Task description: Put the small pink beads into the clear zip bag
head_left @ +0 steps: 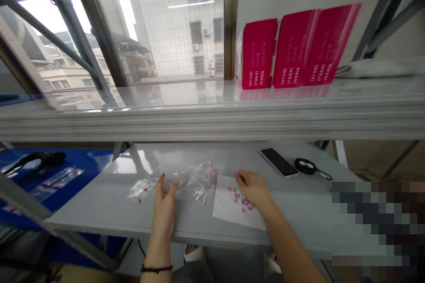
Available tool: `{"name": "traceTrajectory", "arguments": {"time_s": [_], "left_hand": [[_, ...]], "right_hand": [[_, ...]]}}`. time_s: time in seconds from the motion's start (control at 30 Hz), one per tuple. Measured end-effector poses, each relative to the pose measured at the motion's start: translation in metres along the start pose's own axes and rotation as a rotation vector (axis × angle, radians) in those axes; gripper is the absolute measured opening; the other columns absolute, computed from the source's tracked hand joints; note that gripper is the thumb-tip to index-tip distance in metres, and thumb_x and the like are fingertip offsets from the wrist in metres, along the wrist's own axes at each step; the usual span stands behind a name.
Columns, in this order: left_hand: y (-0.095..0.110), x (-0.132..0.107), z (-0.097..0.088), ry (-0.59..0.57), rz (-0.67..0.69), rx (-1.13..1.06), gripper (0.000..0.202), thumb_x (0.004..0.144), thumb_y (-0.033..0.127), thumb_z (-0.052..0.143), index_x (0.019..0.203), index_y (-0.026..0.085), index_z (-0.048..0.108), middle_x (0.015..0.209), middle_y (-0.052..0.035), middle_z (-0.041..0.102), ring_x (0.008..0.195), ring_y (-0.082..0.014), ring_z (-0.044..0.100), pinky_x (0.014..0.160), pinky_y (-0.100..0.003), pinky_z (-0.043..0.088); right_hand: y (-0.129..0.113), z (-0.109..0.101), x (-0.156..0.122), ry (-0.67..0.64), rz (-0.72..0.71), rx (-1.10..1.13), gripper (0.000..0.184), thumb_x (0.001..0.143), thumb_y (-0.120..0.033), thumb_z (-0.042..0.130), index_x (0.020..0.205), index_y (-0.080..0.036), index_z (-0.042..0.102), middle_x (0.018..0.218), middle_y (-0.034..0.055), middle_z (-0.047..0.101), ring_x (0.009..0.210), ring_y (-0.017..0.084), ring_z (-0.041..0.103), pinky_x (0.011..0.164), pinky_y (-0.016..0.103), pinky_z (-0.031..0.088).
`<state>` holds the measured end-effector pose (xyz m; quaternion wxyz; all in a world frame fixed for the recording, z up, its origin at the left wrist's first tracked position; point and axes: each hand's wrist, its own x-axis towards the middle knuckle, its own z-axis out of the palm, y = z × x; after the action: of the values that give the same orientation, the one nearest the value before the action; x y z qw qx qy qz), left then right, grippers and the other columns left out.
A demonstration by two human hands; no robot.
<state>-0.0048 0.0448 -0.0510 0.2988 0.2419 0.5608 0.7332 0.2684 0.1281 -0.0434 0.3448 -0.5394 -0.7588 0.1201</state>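
- At the far left, a blue surface (pixel 63 159) sits beside the main one, carrying flat clear bags (pixel 56 183) and a black cord (pixel 36 161)
- On the pale grey surface (pixel 99 203), a small clear plastic bag (pixel 142 188) lies left of the left hand, with a few pink pieces (pixel 139 200) at its lower corner; whether they are inside it or loose is hard to tell
- The left hand (pixel 165 205), with a dark cord bracelet (pixel 156 269) at the wrist, is open wide, its fingertips (pixel 172 184) touching crumpled clear plastic bags (pixel 201 183) with no closed grip showing
- Those bags lie in a loose heap between the two hands, just right of the left hand
- A white paper sheet (pixel 229 205) lies beside the heap, with a cluster of small pink pieces (pixel 241 201) on it
- The right hand (pixel 254 189) rests at the sheet's top edge, fingers curled narrow, the cluster just below and touching distance from them; whether it holds a piece cannot be told
- Farther back, right of that hand, lie a smartphone (pixel 279 162) and a round black pouch with a cord (pixel 304 166)
- Above, on a white shelf (pixel 212 119), three red cartons (pixel 294 48) stand tilted, near a folded white cloth (pixel 375 68)
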Motion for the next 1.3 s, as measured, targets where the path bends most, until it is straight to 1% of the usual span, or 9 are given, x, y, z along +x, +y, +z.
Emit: {"name": "traceTrajectory", "arguments": {"time_s": [0.07, 0.13, 0.33, 0.53, 0.7, 0.9, 1.0, 1.13, 1.3], "left_hand": [[0.002, -0.002, -0.003, -0.009, 0.045, 0.098, 0.072, 0.084, 0.028, 0.073, 0.149, 0.030, 0.043, 0.160, -0.0101, 0.036, 0.150, -0.0287, 0.031, 0.123, -0.047, 0.021], [0.004, -0.003, -0.008, 0.012, 0.068, 0.146, 0.075, 0.085, 0.028, 0.070, 0.153, 0.030, 0.037, 0.160, -0.0103, 0.036, 0.147, -0.0290, 0.036, 0.122, -0.046, 0.025], [0.004, 0.002, -0.021, 0.097, 0.010, 0.214, 0.065, 0.085, 0.030, 0.068, 0.146, 0.021, 0.049, 0.153, -0.0157, 0.046, 0.144, -0.0309, 0.042, 0.120, -0.048, 0.030], [0.002, 0.002, -0.021, 0.111, 0.024, 0.261, 0.068, 0.086, 0.031, 0.067, 0.150, 0.024, 0.045, 0.155, -0.0171, 0.044, 0.143, -0.0333, 0.043, 0.117, -0.050, 0.035], [-0.002, 0.004, -0.024, 0.101, 0.034, 0.340, 0.068, 0.086, 0.034, 0.067, 0.150, 0.025, 0.045, 0.152, -0.0178, 0.047, 0.139, -0.0349, 0.048, 0.113, -0.052, 0.039], [-0.006, 0.010, -0.040, 0.095, 0.081, 0.444, 0.063, 0.088, 0.036, 0.064, 0.148, 0.026, 0.048, 0.148, -0.0144, 0.053, 0.131, -0.0316, 0.057, 0.112, -0.047, 0.043], [-0.001, 0.010, -0.048, 0.057, 0.106, 0.554, 0.059, 0.089, 0.036, 0.061, 0.146, 0.027, 0.050, 0.147, -0.0120, 0.055, 0.122, -0.0305, 0.062, 0.108, -0.046, 0.046], [0.010, 0.007, -0.055, 0.072, 0.116, 0.766, 0.046, 0.089, 0.036, 0.060, 0.135, 0.031, 0.062, 0.135, -0.0069, 0.065, 0.102, -0.0283, 0.070, 0.097, -0.044, 0.052], [0.013, 0.008, -0.064, 0.136, 0.155, 0.877, 0.039, 0.089, 0.036, 0.057, 0.126, 0.029, 0.067, 0.127, -0.0070, 0.069, 0.099, -0.0285, 0.070, 0.090, -0.042, 0.052]], "right_hand": [[-0.002, -0.002, -0.003, -0.007, -0.022, -0.098, 0.035, 0.095, -0.030, 0.051, 0.062, -0.021, 0.060, 0.060, 0.0022, 0.063, 0.056, 0.016, 0.050, 0.058, 0.032, 0.016], [-0.005, -0.003, -0.005, -0.012, -0.040, -0.180, 0.033, 0.096, -0.029, 0.051, 0.066, -0.021, 0.063, 0.066, 0.0032, 0.068, 0.059, 0.016, 0.055, 0.058, 0.032, 0.017], [-0.008, -0.001, -0.009, -0.036, -0.072, -0.350, 0.028, 0.097, -0.027, 0.050, 0.076, -0.022, 0.067, 0.080, 0.0034, 0.075, 0.069, 0.017, 0.063, 0.059, 0.032, 0.021], [-0.008, 0.002, -0.012, -0.057, -0.099, -0.439, 0.024, 0.097, -0.027, 0.051, 0.080, -0.023, 0.068, 0.081, 0.0020, 0.075, 0.073, 0.017, 0.065, 0.060, 0.031, 0.024], [-0.008, 0.000, -0.012, -0.052, -0.137, -0.471, 0.023, 0.097, -0.025, 0.051, 0.081, -0.023, 0.068, 0.082, 0.0013, 0.073, 0.076, 0.017, 0.065, 0.061, 0.030, 0.028], [-0.007, -0.001, -0.013, -0.033, -0.180, -0.470, 0.025, 0.098, -0.022, 0.051, 0.080, -0.023, 0.069, 0.084, 0.0014, 0.071, 0.085, 0.018, 0.066, 0.066, 0.029, 0.033], [-0.006, 0.000, -0.013, -0.022, -0.187, -0.453, 0.026, 0.097, -0.022, 0.052, 0.078, -0.023, 0.069, 0.082, 0.0007, 0.070, 0.083, 0.017, 0.066, 0.067, 0.029, 0.034], [-0.003, 0.001, -0.014, -0.005, -0.180, -0.424, 0.027, 0.097, -0.022, 0.052, 0.076, -0.022, 0.069, 0.082, 0.0007, 0.069, 0.080, 0.016, 0.065, 0.067, 0.029, 0.035], [-0.001, 0.002, -0.013, 0.004, -0.156, -0.406, 0.027, 0.096, -0.021, 0.052, 0.074, -0.022, 0.069, 0.083, 0.0019, 0.068, 0.079, 0.017, 0.064, 0.067, 0.029, 0.036]]}}
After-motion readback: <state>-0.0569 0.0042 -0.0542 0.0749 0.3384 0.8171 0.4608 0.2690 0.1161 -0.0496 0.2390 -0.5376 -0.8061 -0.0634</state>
